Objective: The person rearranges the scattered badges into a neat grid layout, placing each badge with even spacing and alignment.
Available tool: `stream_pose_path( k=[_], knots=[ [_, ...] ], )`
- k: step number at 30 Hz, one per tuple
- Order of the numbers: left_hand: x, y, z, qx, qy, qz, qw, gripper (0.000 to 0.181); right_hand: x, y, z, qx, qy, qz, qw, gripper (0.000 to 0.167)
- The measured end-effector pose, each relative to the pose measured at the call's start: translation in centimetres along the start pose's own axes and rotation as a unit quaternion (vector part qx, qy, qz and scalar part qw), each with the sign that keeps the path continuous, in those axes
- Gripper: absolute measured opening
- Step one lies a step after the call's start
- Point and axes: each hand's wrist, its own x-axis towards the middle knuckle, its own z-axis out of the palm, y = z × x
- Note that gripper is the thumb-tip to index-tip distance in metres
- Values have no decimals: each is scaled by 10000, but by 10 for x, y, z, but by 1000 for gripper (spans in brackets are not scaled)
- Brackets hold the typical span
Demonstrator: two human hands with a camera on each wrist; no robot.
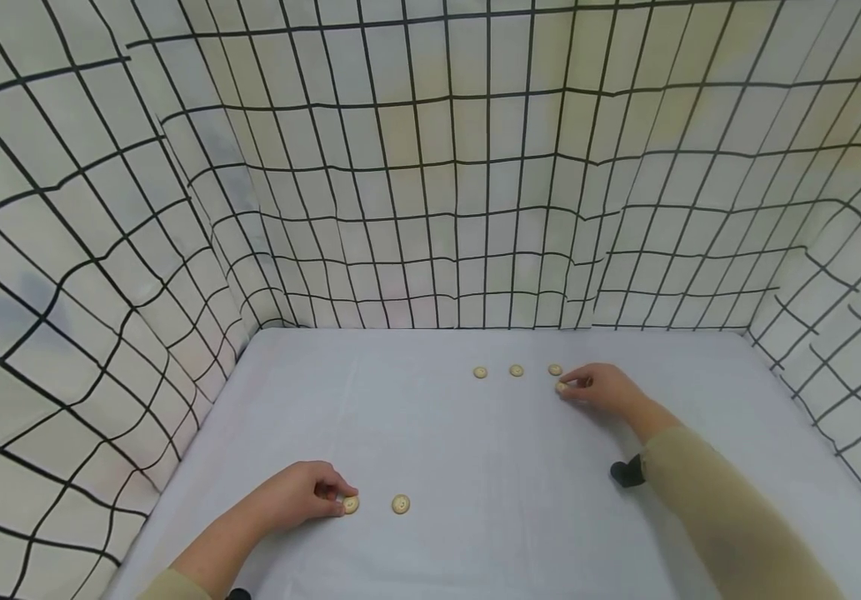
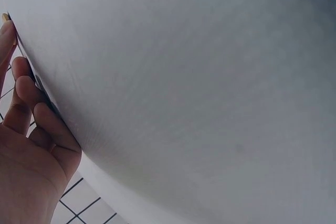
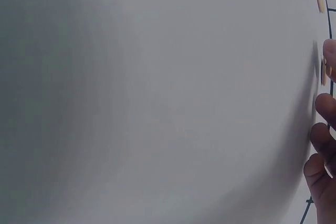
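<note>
Near the front left, my left hand pinches a round cream button between thumb and index finger, low over the white cloth. A second button lies just to its right, untouched. Farther back, my right hand holds another button at its fingertips, just in front of the rightmost button of a back row. That row also has a middle button and a left button. Only the edge of the held button shows in the left wrist view.
A white cloth-covered table fills the lower view. White walls with a black grid enclose its back and both sides. A dark strap piece juts from the right wrist.
</note>
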Motion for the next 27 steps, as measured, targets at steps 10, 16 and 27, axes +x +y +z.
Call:
stream_pose_path(
  k=[10,16,27],
  knots=[
    [-3,5,-1,-48,10,-51,10000,18,-1,-8,3,-17,-79,-166,9998,35],
    [-5,8,-2,-137,32,-80,9999,17,-2,-9,3,-37,-74,-134,9999,34],
    [-3,4,0,-30,34,-76,10000,18,-3,-8,3,62,-72,-127,9999,36]
  ],
)
